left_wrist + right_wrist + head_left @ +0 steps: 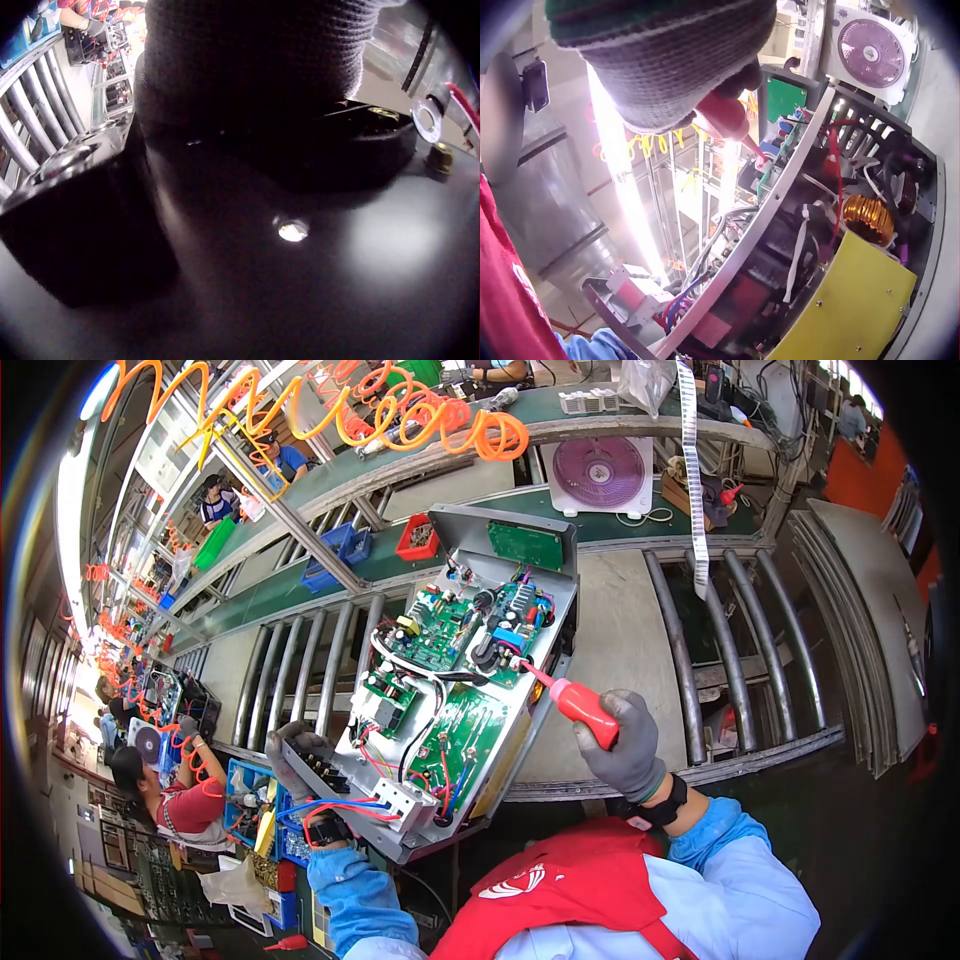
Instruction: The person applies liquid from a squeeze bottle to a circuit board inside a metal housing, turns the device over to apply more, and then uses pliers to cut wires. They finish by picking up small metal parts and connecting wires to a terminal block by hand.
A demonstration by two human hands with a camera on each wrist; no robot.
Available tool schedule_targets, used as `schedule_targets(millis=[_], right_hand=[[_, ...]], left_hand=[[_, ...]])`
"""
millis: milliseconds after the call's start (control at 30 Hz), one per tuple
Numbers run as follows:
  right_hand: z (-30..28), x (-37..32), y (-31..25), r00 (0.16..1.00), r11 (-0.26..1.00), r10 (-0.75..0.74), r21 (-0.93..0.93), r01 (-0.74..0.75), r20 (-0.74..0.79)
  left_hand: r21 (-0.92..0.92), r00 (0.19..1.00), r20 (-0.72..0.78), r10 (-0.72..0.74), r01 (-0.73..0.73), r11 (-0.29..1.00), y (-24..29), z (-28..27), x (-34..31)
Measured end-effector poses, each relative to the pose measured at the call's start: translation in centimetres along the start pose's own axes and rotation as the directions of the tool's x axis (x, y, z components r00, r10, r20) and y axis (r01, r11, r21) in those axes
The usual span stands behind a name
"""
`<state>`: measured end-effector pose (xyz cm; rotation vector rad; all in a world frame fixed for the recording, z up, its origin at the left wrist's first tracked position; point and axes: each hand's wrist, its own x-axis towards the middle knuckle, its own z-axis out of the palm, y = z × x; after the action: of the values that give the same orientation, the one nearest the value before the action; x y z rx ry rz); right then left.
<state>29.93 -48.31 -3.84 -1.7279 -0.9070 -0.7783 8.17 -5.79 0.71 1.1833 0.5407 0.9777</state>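
My gloved right hand [625,745] grips a red squeeze bottle [585,710]. Its thin nozzle slants down to the edge of a green circuit board [440,630], beside a blue component. In the right wrist view the nozzle tip meets white parts near the chassis rim [776,199]. That board sits in an opened metal chassis [530,710] full of wires and components, tilted on the line. At the chassis's near left corner, my gloved left hand [305,745] holds the dark end panel [325,775]. A white breaker with blue and red wires [405,805] is mounted by it.
Metal rollers [735,645] run to both sides under the chassis. Behind stand a red bin [417,538], blue bins [335,555] and a purple fan [598,472]. A label strip [692,490] hangs at right; orange coiled hoses [430,420] dangle overhead. Another person [180,790] works at left.
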Motion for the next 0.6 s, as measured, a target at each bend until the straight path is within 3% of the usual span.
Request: schedule_targets(millis=[133,200,300,400,500,600], right_hand=[[-0.1,-0.7,0.6,0.947,0.94,0.321,0.115,-0.322,0.022],[-0.5,-0.7,1.1,0.888,0.869,0.454,0.184,-0.46,0.075],[-1.1,-0.4,1.6,0.869,0.839,0.482,0.228,-0.494,0.11],[-2.6,0.6,1.4,0.743,0.666,0.64,0.342,-0.663,0.196],[-2.6,1.7,2.4,0.853,0.83,0.521,0.248,-0.499,-0.03],[-2.0,2.5,4.8,0.903,0.907,0.412,0.149,-0.393,-0.122]], left_hand=[[0.031,0.999,-0.045,-0.008,0.009,0.999,0.3,0.6,-0.5],[0.152,0.998,-0.056,0.009,-0.001,0.988,0.5,0.3,-0.5],[0.21,0.996,-0.085,0.025,-0.006,0.978,0.5,0.7,-0.6],[0.158,0.995,-0.098,0.028,-0.012,0.987,0.8,1.8,-1.2],[0.184,0.995,-0.095,0.04,-0.022,0.983,0.7,0.9,-0.6],[0.165,0.994,-0.098,0.056,-0.039,0.985,0.0,0.1,-0.2]])
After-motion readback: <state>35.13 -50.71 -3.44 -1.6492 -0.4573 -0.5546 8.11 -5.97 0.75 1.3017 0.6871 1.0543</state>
